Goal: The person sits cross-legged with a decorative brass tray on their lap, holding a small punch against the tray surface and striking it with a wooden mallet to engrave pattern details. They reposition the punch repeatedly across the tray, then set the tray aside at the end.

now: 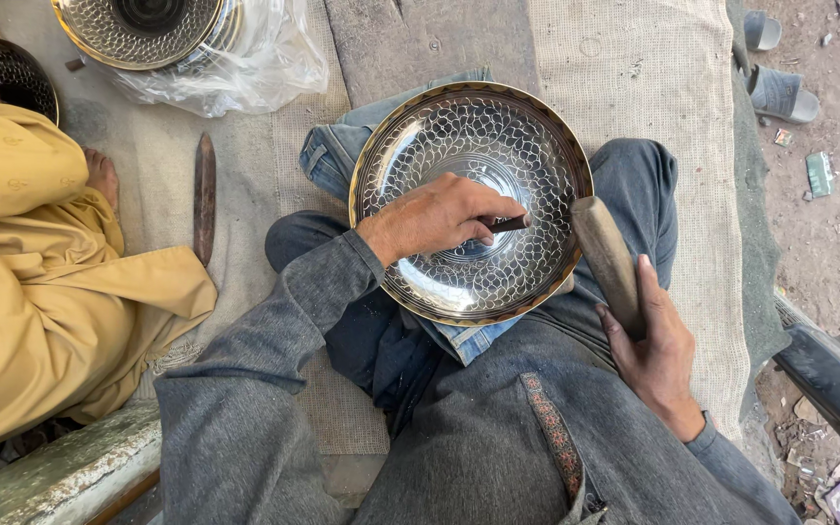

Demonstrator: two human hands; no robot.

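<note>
Person at left: a seated person in yellow clothing (41, 282) fills the left edge, with a bare foot (101, 175) on the cloth.
Far left: a patterned metal bowl (138, 29) lies in a clear plastic bag (264, 68), cut by the top edge of the view.
Loose tool: a dark wooden stick (204, 194) lies alone on the woven mat (634, 117), between the yellow clothing and the knee; there is open mat around it.
Left hand (435, 219): it is clenched around a small dark chisel (507, 223), whose tip stands on the inside of the plate.
Engraved plate (471, 199): it is round, with a scale pattern and a brass rim, and rests on the lap in the middle; its near rim lies on blue denim cloth (469, 340).
Right hand (653, 345): it grasps a wooden mallet (607, 258), whose head is just beside the right rim of the plate.
Right side: the mat ends at bare ground, where grey sandals (780, 92) lie far right.
</note>
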